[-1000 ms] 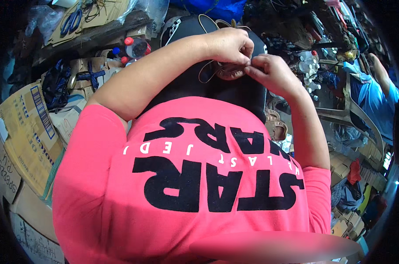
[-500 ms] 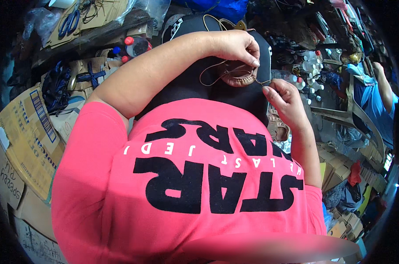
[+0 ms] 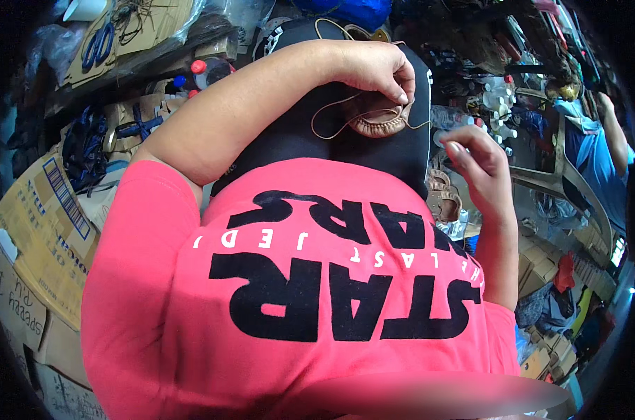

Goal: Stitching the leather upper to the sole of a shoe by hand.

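Observation:
A brown leather moccasin (image 3: 377, 124), with gathered stitching round its toe, rests on my dark-trousered lap. My left hand (image 3: 382, 75) is closed over it, thumb and fingers pinching at its upper edge and hiding part of it. A thin tan lace (image 3: 320, 130) loops out to the left of the shoe, and a short length of lace sticks out to its right. My right hand (image 3: 482, 166) is raised to the right of that lace, apart from it, with fingers bent and thumb and forefinger slightly apart. I see nothing between them.
Beyond my left arm are blue-handled scissors (image 3: 98, 46) on cardboard and red-capped bottles (image 3: 199, 68). More brown leather shoe pieces (image 3: 443, 199) lie beside my right forearm. Small white bottles (image 3: 498, 108) and a chair frame (image 3: 541, 180) stand right; a person in blue (image 3: 596, 157) sits beyond.
My right hand has moved right, away from the shoe, and its fingers have come off the lace. My left hand stays closed at the shoe.

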`<state>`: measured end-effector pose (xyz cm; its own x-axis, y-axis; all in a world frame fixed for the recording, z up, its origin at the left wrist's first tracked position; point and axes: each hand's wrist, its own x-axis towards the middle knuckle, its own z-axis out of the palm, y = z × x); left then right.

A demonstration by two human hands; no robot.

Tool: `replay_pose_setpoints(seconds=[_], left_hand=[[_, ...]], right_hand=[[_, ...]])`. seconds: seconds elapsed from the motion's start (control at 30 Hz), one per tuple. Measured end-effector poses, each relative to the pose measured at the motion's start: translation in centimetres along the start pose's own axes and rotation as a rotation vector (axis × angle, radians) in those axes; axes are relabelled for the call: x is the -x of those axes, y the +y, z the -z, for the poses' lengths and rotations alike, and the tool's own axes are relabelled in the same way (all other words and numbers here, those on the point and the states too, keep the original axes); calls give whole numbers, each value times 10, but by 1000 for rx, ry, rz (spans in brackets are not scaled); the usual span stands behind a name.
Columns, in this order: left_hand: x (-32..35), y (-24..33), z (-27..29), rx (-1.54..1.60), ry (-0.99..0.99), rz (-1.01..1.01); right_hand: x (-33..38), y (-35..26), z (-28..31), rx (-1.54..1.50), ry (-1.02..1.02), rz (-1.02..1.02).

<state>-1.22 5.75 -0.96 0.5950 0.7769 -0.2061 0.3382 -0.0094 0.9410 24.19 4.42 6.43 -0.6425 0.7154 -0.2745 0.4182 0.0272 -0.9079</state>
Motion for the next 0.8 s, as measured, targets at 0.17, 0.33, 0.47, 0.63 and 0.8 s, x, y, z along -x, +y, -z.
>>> replay_pose_setpoints(seconds=[0.17, 0.33, 0.47, 0.63, 0.8], left_hand=[[-1, 0, -1, 5, -18, 1], [1, 2, -1, 2, -12, 28], [0, 2, -1, 5, -13, 26], [-1, -1, -1, -36, -14, 17], [-3, -4, -4, -100, -16, -12]], right_hand=[[-14, 2, -6, 427, -56, 139], [-23, -2, -9, 548, -41, 116], [-26, -6, -12, 611, -42, 76], [-24, -2, -26, 693, 2, 143], [-22, 11, -33, 678, 60, 173]])
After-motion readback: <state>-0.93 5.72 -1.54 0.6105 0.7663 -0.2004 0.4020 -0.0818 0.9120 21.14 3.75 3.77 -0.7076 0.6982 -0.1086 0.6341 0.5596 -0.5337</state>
